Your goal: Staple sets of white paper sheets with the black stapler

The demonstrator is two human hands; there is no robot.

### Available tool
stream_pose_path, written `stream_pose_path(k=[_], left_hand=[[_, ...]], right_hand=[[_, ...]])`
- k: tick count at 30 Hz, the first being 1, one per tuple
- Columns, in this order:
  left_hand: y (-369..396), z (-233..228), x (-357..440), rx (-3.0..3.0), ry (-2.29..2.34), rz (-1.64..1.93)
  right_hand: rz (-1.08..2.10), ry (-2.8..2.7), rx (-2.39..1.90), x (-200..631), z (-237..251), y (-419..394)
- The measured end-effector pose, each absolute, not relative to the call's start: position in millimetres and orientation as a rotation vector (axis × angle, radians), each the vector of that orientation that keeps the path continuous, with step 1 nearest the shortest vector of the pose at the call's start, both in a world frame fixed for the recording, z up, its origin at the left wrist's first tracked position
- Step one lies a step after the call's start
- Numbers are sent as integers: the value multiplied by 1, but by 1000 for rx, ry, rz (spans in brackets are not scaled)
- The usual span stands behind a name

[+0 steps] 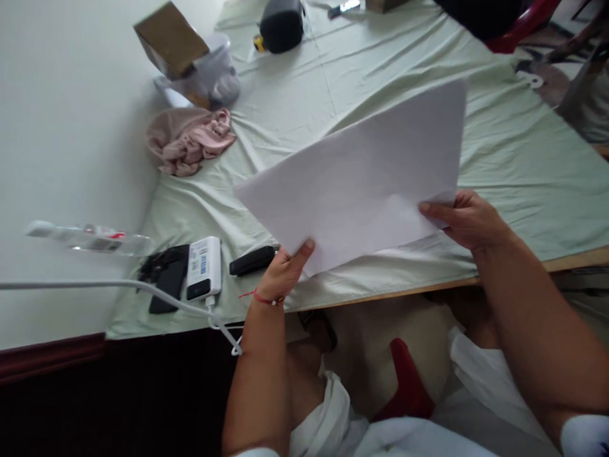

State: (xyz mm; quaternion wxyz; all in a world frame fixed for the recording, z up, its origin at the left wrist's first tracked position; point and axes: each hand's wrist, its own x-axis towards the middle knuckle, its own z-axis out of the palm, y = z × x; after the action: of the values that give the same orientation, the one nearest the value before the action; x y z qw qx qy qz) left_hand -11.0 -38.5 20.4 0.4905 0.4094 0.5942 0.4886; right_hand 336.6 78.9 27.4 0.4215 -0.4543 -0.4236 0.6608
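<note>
A white sheet of paper (366, 184) is held up at a tilt over the front of the table, and its visible face looks blank. My left hand (285, 270) grips its lower left corner, thumb on top and fingers hidden underneath. At the right edge, my right hand (464, 219) pinches the paper with the thumb above and the fingers beneath. Whether there is more than one sheet cannot be made out. Just left of my left hand lies a black stapler-like object (252, 260), partly covered by that hand.
A pale green cloth (514, 165) covers the table. To the left lie a white power bank (204, 266) with a cable, a black phone (169, 279) and a clear bottle (90, 238). Further back are pink fabric (193, 139), a cardboard box (171, 41) on a plastic tub, and a black case (282, 25).
</note>
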Motion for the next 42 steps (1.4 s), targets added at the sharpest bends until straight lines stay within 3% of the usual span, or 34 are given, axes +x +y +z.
stream_pose_path(k=[7,23,30,35,42], left_hand=[[-46,39,-9,904,1122,795],[-45,38,-24,985,1301,917],[-48,42,-22,1039,1276,796],[-52,43,-22,876,1353,1052],[-67,43,-26,739,1670,1791]], right_hand=[[1518,-1053,-988,331,22,81],[1797,-1257,-1226,332,38,76],[1541,-1289,-1390,318,34,77],[1595,-1170,-1330,312,36,80],[1668,-946,-1302,305,47,77]])
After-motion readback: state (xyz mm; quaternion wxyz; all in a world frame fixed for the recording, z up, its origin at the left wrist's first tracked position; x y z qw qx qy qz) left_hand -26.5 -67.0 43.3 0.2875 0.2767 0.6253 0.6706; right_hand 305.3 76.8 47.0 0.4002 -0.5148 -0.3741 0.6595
